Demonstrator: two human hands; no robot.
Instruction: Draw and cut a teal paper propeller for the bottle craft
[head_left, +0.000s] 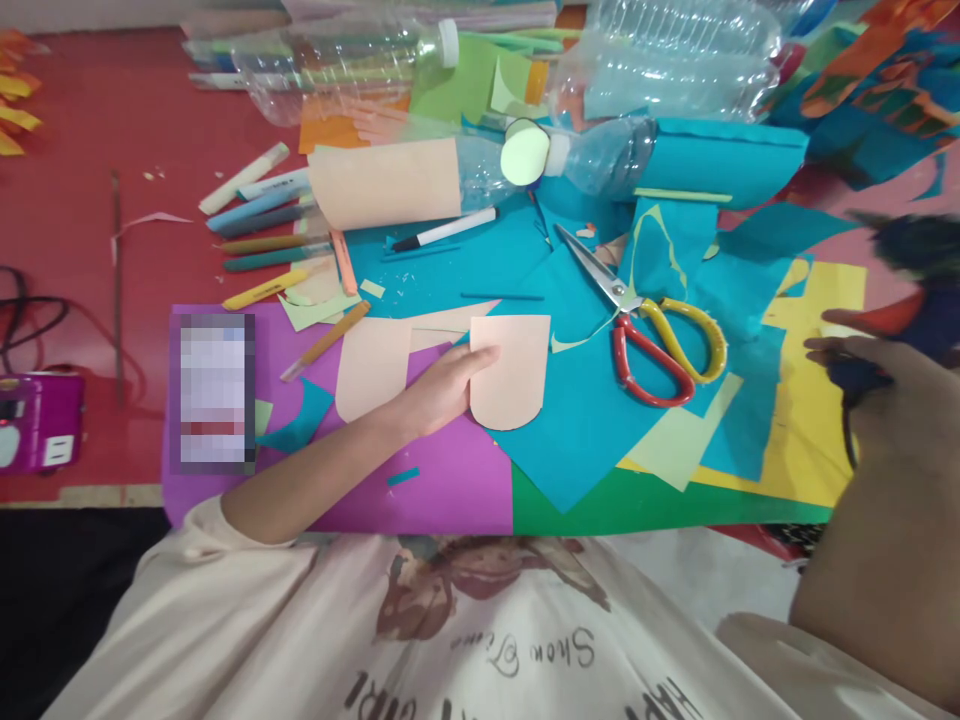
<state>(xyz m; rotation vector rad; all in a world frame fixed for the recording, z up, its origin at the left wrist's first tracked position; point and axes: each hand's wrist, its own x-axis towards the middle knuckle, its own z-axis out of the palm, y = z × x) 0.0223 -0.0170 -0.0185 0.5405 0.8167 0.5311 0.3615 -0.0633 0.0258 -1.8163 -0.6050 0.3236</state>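
Note:
My left hand (450, 385) pinches a peach paper piece (514, 375) with a straight top and rounded bottom, thumb on its face. A similar peach paper cutout (371, 365) lies beside that wrist. At the right edge, my right hand (877, 365) is around a dark corded tool (930, 300) with an orange-red part, which looks like a glue gun. Blur and the frame's edge hide part of this grip. Between the hands, scissors (622, 300) with one red and one yellow handle lie partly open on blue paper (559, 440).
Plastic bottles (337, 65) lie along the back; a peach-wrapped bottle (390, 185) and blue-wrapped bottle (720, 165) are in front. Several markers (262, 210) and a phone (217, 390) are at left. Purple (442, 480), green and yellow sheets (810, 420) cover the red table (67, 200).

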